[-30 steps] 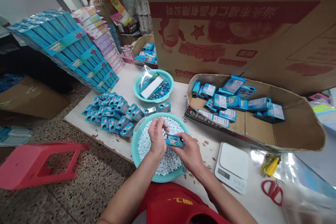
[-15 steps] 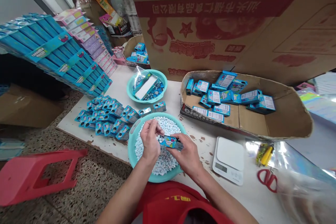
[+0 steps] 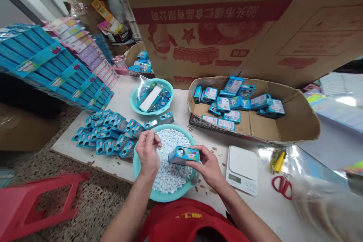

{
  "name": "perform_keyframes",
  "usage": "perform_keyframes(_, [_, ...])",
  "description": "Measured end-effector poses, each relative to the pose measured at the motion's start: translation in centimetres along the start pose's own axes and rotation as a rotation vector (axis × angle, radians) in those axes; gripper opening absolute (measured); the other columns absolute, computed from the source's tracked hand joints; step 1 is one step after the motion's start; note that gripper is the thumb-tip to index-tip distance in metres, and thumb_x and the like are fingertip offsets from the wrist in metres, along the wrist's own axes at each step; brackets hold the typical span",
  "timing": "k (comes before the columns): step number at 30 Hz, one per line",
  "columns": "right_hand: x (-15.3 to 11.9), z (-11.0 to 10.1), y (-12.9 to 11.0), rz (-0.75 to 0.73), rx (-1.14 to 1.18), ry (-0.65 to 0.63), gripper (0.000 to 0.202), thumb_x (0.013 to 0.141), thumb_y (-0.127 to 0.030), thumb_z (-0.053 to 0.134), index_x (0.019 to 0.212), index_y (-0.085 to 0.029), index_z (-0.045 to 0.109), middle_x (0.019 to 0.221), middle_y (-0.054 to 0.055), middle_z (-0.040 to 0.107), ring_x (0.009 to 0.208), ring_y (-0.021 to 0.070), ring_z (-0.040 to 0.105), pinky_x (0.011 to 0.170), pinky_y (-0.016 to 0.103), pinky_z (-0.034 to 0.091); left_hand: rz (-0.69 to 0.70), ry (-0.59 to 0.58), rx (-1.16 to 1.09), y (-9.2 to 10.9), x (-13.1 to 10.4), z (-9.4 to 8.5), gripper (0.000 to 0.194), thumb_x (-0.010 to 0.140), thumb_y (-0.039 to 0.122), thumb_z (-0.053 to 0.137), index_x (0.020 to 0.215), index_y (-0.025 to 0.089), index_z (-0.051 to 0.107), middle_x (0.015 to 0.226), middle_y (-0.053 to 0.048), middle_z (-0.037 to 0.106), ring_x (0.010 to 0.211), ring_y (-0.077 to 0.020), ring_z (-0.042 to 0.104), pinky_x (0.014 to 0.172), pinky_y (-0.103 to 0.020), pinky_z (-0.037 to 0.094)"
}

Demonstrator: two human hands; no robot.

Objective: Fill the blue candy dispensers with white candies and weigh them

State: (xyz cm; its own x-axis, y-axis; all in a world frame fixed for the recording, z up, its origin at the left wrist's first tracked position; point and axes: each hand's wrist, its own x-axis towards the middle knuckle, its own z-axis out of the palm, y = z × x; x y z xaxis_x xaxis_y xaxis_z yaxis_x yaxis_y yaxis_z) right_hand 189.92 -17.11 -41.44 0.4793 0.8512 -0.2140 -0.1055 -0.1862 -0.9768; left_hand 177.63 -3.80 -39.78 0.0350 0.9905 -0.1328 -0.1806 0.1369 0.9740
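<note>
Left hand point(image 3: 149, 155) has come away from the box point(image 3: 190, 155), whose end its fingertips met half a second ago, and the box's round hole now shows clear. Beyond the left fingers, farther left, lies a heap point(image 3: 107, 134) of similar boxes. Those fingers curl inward over the left side of the bowl point(image 3: 164, 197), tips close to the thumb; I cannot tell whether they hold any candy point(image 3: 171, 185). Working well here, I judge, means small pinches from the left, the hole kept upward between the two sets of fingers, and the box over the bowl so strays drop back. Right hand point(image 3: 208, 162) has thumb and fingers closed about the box's right end, parted only by its width; a firm but gentle grip should spare its walls. Left to right, the box shows the hole, something pale in it, then a bright label on blue, right up to the right fingertips.
</note>
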Motion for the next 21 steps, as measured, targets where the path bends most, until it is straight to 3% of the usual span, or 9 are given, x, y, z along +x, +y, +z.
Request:
perform_keyframes(2, [-0.8,-1.8,0.4,0.005,0.014,0.068,0.039,0.059,-0.033,0.081,0.091,-0.021,0.062,0.091,0.004,0.066,0.084,0.0224,0.063,0.077,0.034,0.051,0.062,-0.053,0.322,-2.2,0.9,-1.8,0.027,0.08,0.044,0.054,0.083,0.018,0.059,0.07,-0.002,0.06,0.067,-0.0147,0.058,0.058,-0.024,0.047])
perform_keyframes(4, [-1.7,-4.2,0.9,0.005,-0.013,0.159,0.04,0.059,-0.034,0.08,0.091,-0.021,0.062,0.095,0.005,0.066,0.087,0.0229,0.063,0.079,0.035,0.051,0.154,-0.245,0.707,-5.0,0.9,-3.4,0.031,0.079,0.044,0.055,0.096,0.019,0.062,0.098,-0.008,0.065,0.097,-0.0235,0.059,0.083,-0.038,0.048])
perform_keyframes(6, [-2.6,-7.0,1.8,0.02,-0.052,0.301,0.041,0.06,-0.038,0.079,0.093,-0.021,0.06,0.094,0.005,0.066,0.085,0.0228,0.063,0.079,0.036,0.051,0.298,-0.43,0.977,-7.5,-0.2,-4.5,0.042,0.08,0.043,0.054,0.114,0.019,0.059,0.123,-0.013,0.058,0.121,-0.0299,0.047,0.1,-0.049,0.036])
perform_keyframes(9, [-3.6,-11.7,4.1,0.059,-0.127,0.611,0.049,0.056,-0.045,0.079,0.092,-0.019,0.058,0.087,0.004,0.065,0.082,0.0232,0.062,0.079,0.039,0.05,0.497,-0.614,1.224,-10.3,-2.6,-5.2,0.053,0.082,0.044,0.053,0.13,0.022,0.05,0.143,-0.012,0.041,0.136,-0.0336,0.026,0.107,-0.058,0.022])
perform_keyframes(12, [-4.1,-15.4,7.1,0.097,-0.187,0.832,0.057,0.051,-0.054,0.077,0.089,-0.018,0.055,0.083,0.004,0.063,0.079,0.0242,0.061,0.079,0.042,0.05,0.634,-0.673,1.342,-11.8,-3.7,-5.2,0.054,0.082,0.046,0.053,0.132,0.025,0.049,0.145,-0.012,0.038,0.137,-0.0353,0.025,0.106,-0.059,0.022])
perform_keyframes(15, [-4.3,-17.3,8.3,0.09,-0.33,0.864,0.059,0.053,-0.06,0.072,0.09,-0.017,0.054,0.087,0.006,0.061,0.085,0.0272,0.06,0.082,0.048,0.048,0.709,-0.647,1.371,-12.6,-2.9,-5.0,0.046,0.084,0.043,0.051,0.126,0.023,0.056,0.137,-0.014,0.047,0.13,-0.035,0.036,0.102,-0.054,0.031])
perform_keyframes(19, [-1.8,-17.1,4.5,-0.098,-0.559,0.924,0.068,0.057,-0.052,0.075,0.11,-0.018,0.051,0.12,0.013,0.051,0.116,0.0315,0.046,0.101,0.052,0.035,0.753,-0.614,1.357,-12.7,-1.2,-4.5,0.033,0.086,0.034,0.049,0.111,0.019,0.064,0.117,-0.015,0.06,0.111,-0.0317,0.052,0.09,-0.045,0.043])
perform_keyframes(21, [2.2,-16.7,1.5,-0.108,-0.345,0.873,0.064,0.064,-0.048,0.073,0.116,-0.02,0.046,0.119,0.011,0.052,0.109,0.026,0.053,0.096,0.046,0.043,0.762,-0.611,1.355,-12.7,-0.7,-4.3,0.028,0.086,0.031,0.049,0.105,0.018,0.066,0.109,-0.015,0.063,0.102,-0.0299,0.056,0.084,-0.043,0.044])
